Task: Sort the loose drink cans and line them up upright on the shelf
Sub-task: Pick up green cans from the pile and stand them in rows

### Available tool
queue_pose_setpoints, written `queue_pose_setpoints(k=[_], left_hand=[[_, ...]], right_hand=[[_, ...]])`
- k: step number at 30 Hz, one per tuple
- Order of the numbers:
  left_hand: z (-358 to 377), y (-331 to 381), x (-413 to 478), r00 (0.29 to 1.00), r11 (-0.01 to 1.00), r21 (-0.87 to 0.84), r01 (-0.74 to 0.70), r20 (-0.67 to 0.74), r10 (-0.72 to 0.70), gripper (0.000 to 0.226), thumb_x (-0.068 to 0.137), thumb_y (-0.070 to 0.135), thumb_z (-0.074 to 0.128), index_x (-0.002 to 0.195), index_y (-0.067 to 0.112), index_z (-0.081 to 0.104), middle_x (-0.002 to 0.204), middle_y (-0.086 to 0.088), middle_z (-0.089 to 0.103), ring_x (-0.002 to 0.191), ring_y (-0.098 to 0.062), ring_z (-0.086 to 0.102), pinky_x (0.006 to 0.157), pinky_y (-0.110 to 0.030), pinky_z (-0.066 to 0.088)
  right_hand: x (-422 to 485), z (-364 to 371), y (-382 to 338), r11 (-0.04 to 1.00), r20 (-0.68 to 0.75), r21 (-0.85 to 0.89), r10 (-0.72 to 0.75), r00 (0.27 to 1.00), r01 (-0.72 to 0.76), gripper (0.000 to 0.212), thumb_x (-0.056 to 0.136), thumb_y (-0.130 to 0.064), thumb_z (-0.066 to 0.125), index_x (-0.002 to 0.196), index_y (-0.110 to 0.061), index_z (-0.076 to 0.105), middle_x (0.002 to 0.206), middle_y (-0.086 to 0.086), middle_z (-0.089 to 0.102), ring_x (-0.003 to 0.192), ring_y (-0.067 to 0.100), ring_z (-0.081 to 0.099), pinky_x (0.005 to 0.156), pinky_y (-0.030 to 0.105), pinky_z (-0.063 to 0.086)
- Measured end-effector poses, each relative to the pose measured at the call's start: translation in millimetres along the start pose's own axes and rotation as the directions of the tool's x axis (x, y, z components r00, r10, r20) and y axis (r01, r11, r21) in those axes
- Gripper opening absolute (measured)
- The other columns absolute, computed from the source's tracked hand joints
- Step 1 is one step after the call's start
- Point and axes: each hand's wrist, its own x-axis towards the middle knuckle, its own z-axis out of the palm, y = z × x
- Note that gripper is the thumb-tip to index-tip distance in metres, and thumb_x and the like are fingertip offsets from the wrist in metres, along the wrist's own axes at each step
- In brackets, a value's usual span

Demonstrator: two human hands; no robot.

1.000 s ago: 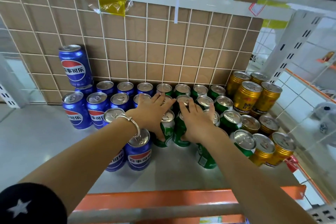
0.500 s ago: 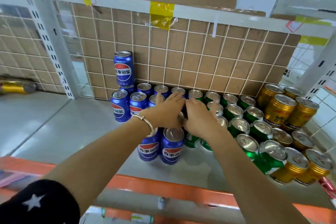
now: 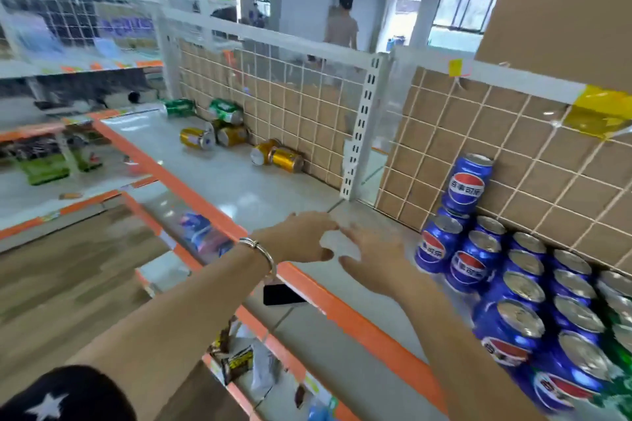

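Note:
Blue Pepsi cans stand upright in rows at the right of the grey shelf, one more blue can stacked on top against the grid back. Green cans show at the far right edge. Farther left on the shelf, gold cans and more gold cans lie on their sides, with green cans lying behind them. My left hand and my right hand hover over bare shelf left of the blue cans, fingers spread and holding nothing.
A white upright post divides the wire-grid back panel. The shelf's orange front edge carries a black tag. Lower shelves with packets sit below. A person stands in the aisle beyond. A cardboard box sits above right.
Both hands have come off the upright cans and moved left over bare shelf. The view has swung left, so the lying gold and green cans now show.

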Motion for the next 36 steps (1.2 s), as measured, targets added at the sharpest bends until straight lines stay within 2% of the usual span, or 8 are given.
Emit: queue_pose_setpoints(k=[3,6,11,16,22,28,33,36], left_hand=[[-6.2,-49.9,-23.3,0.996,0.997,0.041,0.073,-0.061,-0.07,0.048,0.085,0.03,0.062,0.128,0.011,0.051,0.133,-0.009,0.048,0.129,-0.026,0.041,0.105,-0.041,0.035],[-7.3,-95.9,-45.4,0.979,0.983,0.009,0.184,-0.096,-0.182,0.053,0.085,0.031,0.062,0.132,0.011,0.048,0.137,-0.007,0.047,0.131,-0.024,0.04,0.107,-0.039,0.032],[-5.0,-152.2,-67.7,0.951,0.95,-0.091,0.298,-0.061,-0.304,0.041,0.087,0.028,0.06,0.121,0.005,0.053,0.123,-0.012,0.056,0.116,-0.027,0.052,0.099,-0.037,0.04],[-0.7,-208.1,-58.0,0.919,0.902,-0.207,0.378,-0.036,-0.393,0.043,0.067,0.029,0.048,0.103,0.007,0.06,0.1,-0.013,0.064,0.093,-0.03,0.062,0.082,-0.043,0.05],[-28.0,-280.4,-21.0,0.899,0.878,-0.233,0.417,-0.038,-0.437,0.061,0.089,0.022,0.059,0.143,0.01,0.033,0.141,-0.01,0.04,0.128,-0.026,0.043,0.103,-0.035,0.037],[-50.0,-348.8,30.9,0.888,0.865,-0.252,0.434,-0.042,-0.457,0.069,0.09,0.025,0.058,0.147,0.012,0.022,0.146,-0.011,0.032,0.134,-0.026,0.033,0.11,-0.036,0.029],[-57.7,-391.1,67.9,0.891,0.87,-0.294,0.396,-0.105,-0.441,0.063,0.086,0.024,0.059,0.142,0.012,0.032,0.134,-0.01,0.043,0.125,-0.028,0.041,0.102,-0.041,0.038],[-66.8,-426.5,86.9,0.906,0.888,-0.305,0.345,-0.141,-0.4,0.068,0.087,0.025,0.061,0.146,0.014,0.028,0.145,-0.006,0.035,0.132,-0.026,0.035,0.108,-0.036,0.032]], right_hand=[[30.3,9.9,-56.8,0.996,0.019,-0.009,-0.083,0.996,0.083,0.055,0.098,-0.04,0.04,0.149,-0.03,0.022,0.158,-0.006,0.019,0.144,0.013,0.019,0.116,0.053,0.006],[56.8,20.0,-99.6,0.99,0.054,0.018,-0.143,0.988,0.143,0.055,0.098,-0.037,0.042,0.149,-0.031,0.022,0.158,-0.004,0.021,0.144,0.01,0.019,0.115,0.054,-0.003],[94.3,30.7,-151.0,0.976,0.093,0.061,-0.216,0.972,0.211,0.041,0.096,-0.029,0.047,0.137,-0.03,0.044,0.145,-0.001,0.041,0.137,0.015,0.034,0.115,0.054,-0.003],[163.0,45.6,-182.5,0.959,0.104,0.107,-0.272,0.957,0.261,0.04,0.089,-0.027,0.053,0.129,-0.029,0.05,0.134,-0.004,0.048,0.132,0.015,0.04,0.115,0.054,0.0],[266.9,52.7,-209.6,0.942,0.08,0.125,-0.322,0.943,0.311,0.047,0.092,-0.033,0.052,0.138,-0.028,0.041,0.145,-0.007,0.039,0.138,0.013,0.03,0.115,0.052,0.002],[358.9,41.6,-226.0,0.95,0.079,0.114,-0.299,0.951,0.289,0.052,0.093,-0.035,0.051,0.142,-0.026,0.036,0.149,-0.002,0.033,0.14,0.016,0.026,0.115,0.049,0.004],[414.8,35.7,-244.4,0.954,0.057,0.111,-0.286,0.956,0.279,0.049,0.092,-0.033,0.053,0.138,-0.023,0.039,0.146,-0.001,0.036,0.137,0.018,0.029,0.114,0.047,0.007],[452.0,31.0,-247.8,0.961,0.0,0.102,-0.259,0.966,0.257,0.052,0.092,-0.033,0.055,0.139,-0.024,0.037,0.146,0.0,0.034,0.136,0.021,0.03,0.112,0.047,0.017]])
